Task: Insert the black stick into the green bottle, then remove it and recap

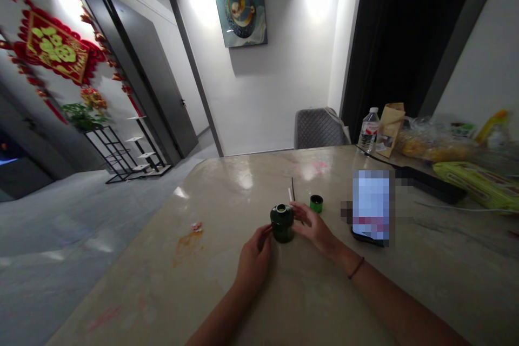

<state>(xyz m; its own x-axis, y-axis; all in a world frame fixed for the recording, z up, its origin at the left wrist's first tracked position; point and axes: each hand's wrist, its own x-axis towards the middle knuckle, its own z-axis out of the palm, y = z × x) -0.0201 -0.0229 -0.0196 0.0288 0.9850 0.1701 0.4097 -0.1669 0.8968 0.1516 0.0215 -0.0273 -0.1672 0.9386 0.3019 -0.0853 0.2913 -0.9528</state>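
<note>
- Extending bare forearms (405, 296) over table (141, 286)
- Grasping dark green bottle (283, 228) between left hand (255, 254) and right hand (316, 230)
- With green cap (316, 205) just beyond right hand

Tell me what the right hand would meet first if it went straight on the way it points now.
Most likely the dark green, squat, glass-looking bottle: the right hand has its fingers aimed at the bottle's right side, perhaps touching it; depth is unclear in this single view.
</note>
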